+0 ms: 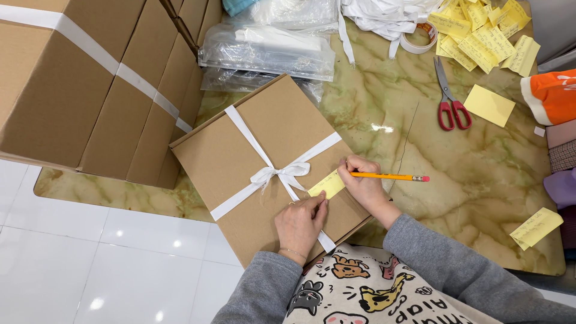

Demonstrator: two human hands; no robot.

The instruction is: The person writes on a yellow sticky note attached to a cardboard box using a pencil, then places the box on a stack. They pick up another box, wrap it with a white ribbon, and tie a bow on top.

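Cardboard box (264, 162), ribboned and lying at the marble bench (480, 180) edge, is steadied by the flat, released left hand (300, 225) so a yellow note (327, 184) can be written on with the pencil (390, 177) grasped by right-hand fingers (355, 171).

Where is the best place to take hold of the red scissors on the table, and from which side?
Probably by the red handle loops of the scissors, coming from the near side. They lie flat on the table, closed, with loops toward the person and blades pointing away, and the marble around the loops is bare.
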